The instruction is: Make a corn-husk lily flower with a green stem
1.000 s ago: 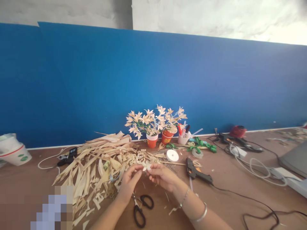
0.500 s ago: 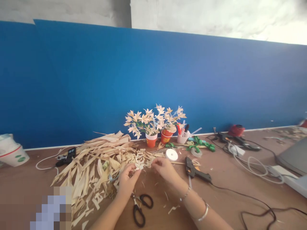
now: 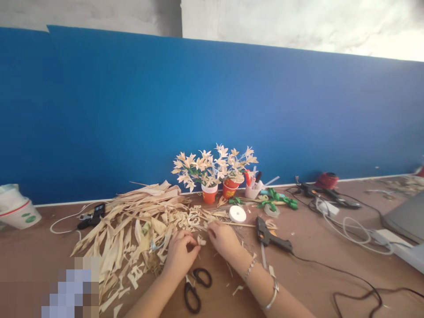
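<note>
My left hand (image 3: 181,252) is closed in a pinch, thumb against fingers, at a small pale corn-husk flower (image 3: 201,240) lying sideways at its fingertips. Just right of the flower, my right hand (image 3: 225,239) has its fingers curled together, and whatever they may hold is hidden. Black-handled scissors (image 3: 198,289) rest on the table below my hands. Dry husk strips (image 3: 132,236) and small cut scraps spread out to the left of and behind my left hand. A white roll of tape (image 3: 237,213) lies beyond my right hand.
Husk flowers (image 3: 200,165) stand in red paper cups (image 3: 209,194) at the back. A glue gun (image 3: 271,236) lies to the right, its cord trailing across the brown table. Green tape (image 3: 273,198), cables (image 3: 357,229) and a white tub (image 3: 21,214) sit farther out.
The flower has moved slightly right and toward me and turned from facing up to sideways. My left hand has rolled over with it; my right hand has shifted a little left.
</note>
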A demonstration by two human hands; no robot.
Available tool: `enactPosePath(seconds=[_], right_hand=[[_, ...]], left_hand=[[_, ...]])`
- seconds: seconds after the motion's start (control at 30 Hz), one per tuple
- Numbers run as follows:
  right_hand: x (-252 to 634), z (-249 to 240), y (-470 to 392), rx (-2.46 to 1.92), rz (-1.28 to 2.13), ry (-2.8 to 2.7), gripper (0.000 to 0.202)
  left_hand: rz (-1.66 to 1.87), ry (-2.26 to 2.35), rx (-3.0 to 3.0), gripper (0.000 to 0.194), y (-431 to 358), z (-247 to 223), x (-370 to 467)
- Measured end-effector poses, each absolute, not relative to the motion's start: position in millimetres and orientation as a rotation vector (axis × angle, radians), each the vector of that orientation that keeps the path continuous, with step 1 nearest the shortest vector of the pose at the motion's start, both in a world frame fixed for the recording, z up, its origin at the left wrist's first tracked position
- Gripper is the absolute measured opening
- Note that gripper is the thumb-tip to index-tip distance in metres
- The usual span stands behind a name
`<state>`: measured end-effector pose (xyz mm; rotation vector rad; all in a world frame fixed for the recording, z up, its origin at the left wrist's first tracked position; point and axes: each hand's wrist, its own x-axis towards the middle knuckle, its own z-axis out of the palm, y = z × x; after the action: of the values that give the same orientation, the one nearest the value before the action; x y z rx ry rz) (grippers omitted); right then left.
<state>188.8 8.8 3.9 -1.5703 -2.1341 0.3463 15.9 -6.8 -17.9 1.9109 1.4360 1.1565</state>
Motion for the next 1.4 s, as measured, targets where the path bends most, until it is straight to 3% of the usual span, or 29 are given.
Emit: enactPosePath(seconds=[0.13,0.3,0.73,1.1,1.17,1.3,1.4], right_hand=[[189,8,12,-1.391,0.557,-1.844,0.016],[186,14,12,-1.248,1.008,-1.433,0.013],[178,19,-1,-1.092,0.901,-1.706,0.010],[176,16,3,-1.049,1.448,-1.392,0.016],[179,15,3,-1.162,1.312,-1.492,0.016],[191,23,3,-1.485,0.625,-1.769,0.022],[193,33,-1,-1.458,0.535,-1.843,0.023]], left_hand=[[1.227,1.422,1.868,0.023,-7,-16,15],[1.275,1.290,1.754,0.012,-8,-6,17],[1.201,1.205,1.311,0.019,-10,-1,22],[1.309,0.969,0.829,0.028,-6,-1,21],[1.319,0.917,0.765,0.028,-6,0,21],[1.323,0.821,0.638,0.025,-6,4,19],[1.289,0.749,0.521,0.024,-6,5,18]])
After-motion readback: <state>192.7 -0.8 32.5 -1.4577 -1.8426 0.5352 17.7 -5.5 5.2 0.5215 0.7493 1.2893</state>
